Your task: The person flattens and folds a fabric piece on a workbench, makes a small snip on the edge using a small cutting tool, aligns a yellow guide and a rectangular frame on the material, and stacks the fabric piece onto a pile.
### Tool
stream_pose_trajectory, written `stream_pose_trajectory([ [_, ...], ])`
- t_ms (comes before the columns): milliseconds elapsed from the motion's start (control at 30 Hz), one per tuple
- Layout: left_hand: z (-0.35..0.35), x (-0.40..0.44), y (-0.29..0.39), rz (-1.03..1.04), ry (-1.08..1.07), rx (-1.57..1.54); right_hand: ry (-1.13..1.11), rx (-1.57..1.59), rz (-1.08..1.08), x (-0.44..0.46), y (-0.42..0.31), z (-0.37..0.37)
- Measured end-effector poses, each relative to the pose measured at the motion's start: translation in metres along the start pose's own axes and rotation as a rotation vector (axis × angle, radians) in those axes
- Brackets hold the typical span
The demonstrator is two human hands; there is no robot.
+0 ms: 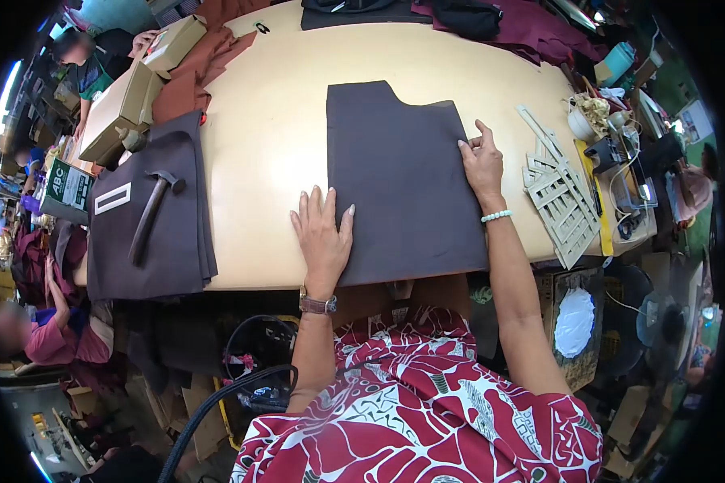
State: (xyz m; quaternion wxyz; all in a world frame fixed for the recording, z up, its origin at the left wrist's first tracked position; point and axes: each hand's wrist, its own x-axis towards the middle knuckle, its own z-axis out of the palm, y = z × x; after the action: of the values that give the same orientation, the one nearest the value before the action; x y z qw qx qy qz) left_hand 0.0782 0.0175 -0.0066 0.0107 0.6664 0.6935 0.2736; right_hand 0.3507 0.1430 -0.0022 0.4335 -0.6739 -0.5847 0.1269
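A dark grey-brown cut fabric panel [403, 177] lies flat on the pale table in front of me, its upper right corner cut away in a curve. My left hand [322, 233] rests flat with fingers spread at the panel's lower left edge, partly on the table and partly on the panel. At the right edge, my right hand [483, 165] has its thumb side against the panel, fingers apart and partly bent. Nothing shows gripped in either hand.
Stacked dark fabric [157, 241] at left carries a hammer [155, 213] and a white rectangular frame [113, 199]. Cardboard boxes [121, 121] stand behind it. Slatted pale templates [560, 197] and a yellow ruler [594, 201] lie at right. Other people sit at the left.
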Motion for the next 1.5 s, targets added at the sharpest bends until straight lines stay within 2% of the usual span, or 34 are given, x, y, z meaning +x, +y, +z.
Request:
stream_pose_trajectory([
  [467,0.000,-0.001,0.001,0.011,-0.004,0.005,-0.016,0.007,0.021,-0.001,-0.004,-0.001],
  [667,0.003,-0.001,0.000,0.013,0.002,0.044,-0.223,-0.045,-0.063,-0.012,-0.014,-0.032],
  [800,0.004,-0.001,-0.002,0.012,0.011,0.044,-0.358,-0.023,0.028,-0.048,-0.026,-0.066],
  [900,0.004,-0.001,-0.001,0.013,0.009,0.051,-0.355,0.039,0.132,-0.072,-0.029,-0.075],
  [1033,0.003,-0.001,-0.001,0.016,0.005,0.049,-0.167,0.125,0.083,-0.086,-0.014,-0.062],
  [1133,0.002,-0.001,0.000,0.017,0.015,0.043,-0.060,0.044,0.020,-0.093,-0.016,-0.056],
  [1500,-0.003,0.000,0.001,0.010,0.098,-0.022,-0.045,0.072,0.000,-0.094,-0.011,-0.052],
])
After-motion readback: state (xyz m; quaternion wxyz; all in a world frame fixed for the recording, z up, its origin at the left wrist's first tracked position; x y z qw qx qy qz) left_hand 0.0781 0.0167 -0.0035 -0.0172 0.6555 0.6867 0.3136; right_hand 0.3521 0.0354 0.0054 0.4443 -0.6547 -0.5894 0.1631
